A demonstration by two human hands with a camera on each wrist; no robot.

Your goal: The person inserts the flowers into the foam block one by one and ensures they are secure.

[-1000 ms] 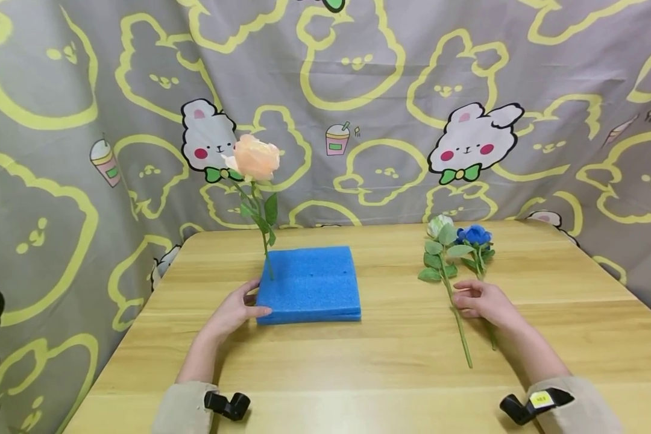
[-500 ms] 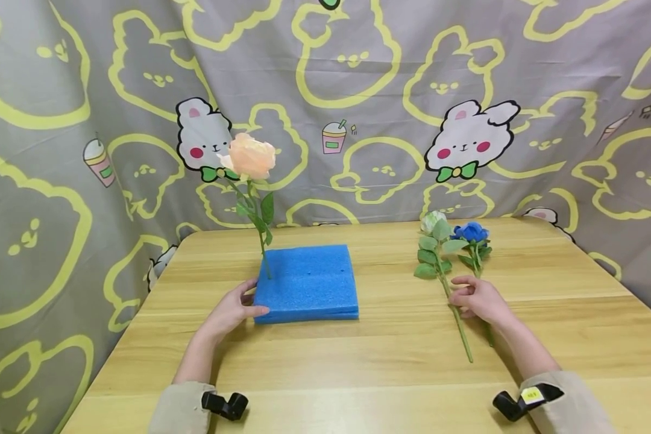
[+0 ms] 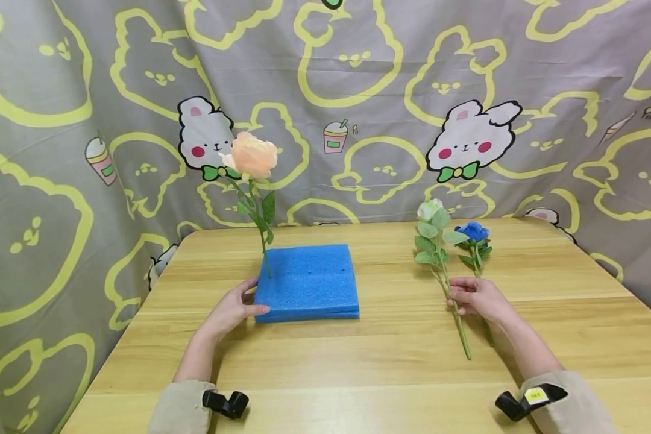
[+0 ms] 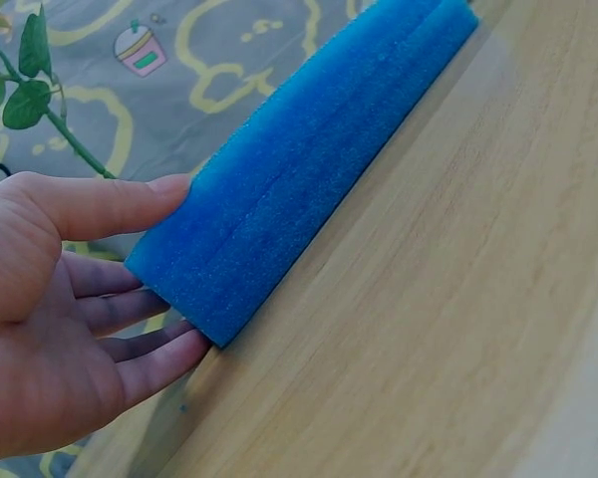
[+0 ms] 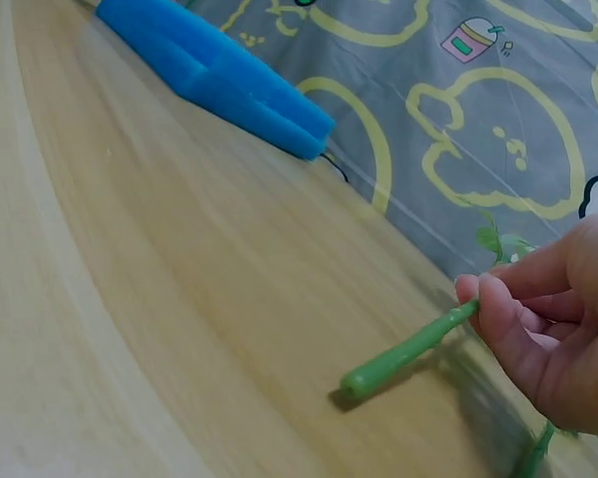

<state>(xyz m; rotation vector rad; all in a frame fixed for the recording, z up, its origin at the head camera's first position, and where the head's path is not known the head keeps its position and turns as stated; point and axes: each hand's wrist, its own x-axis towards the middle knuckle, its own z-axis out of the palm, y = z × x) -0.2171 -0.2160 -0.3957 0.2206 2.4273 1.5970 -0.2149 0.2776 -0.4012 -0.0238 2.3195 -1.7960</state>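
Observation:
My left hand (image 3: 234,309) holds the near left corner of a blue foam block (image 3: 311,280), thumb along its upper edge and fingers against its side, as the left wrist view shows. A peach rose (image 3: 254,157) stands upright in the block's left part. On the right, my right hand (image 3: 483,301) pinches the green stem (image 5: 409,352) of a white rose (image 3: 430,210) between thumb and fingertips. The white rose's head is tipped up off the table. A blue flower (image 3: 473,232) lies just right of it, its stem partly hidden behind my right hand.
The wooden table (image 3: 325,374) reaches back to a grey curtain (image 3: 369,181) printed with yellow outlines and white rabbits. Small holes show in the foam block's top. Black camera mounts sit on both sleeve cuffs.
My right fingers have closed on the white rose's stem, and its head has risen slightly off the table. My left hand keeps its place on the foam block.

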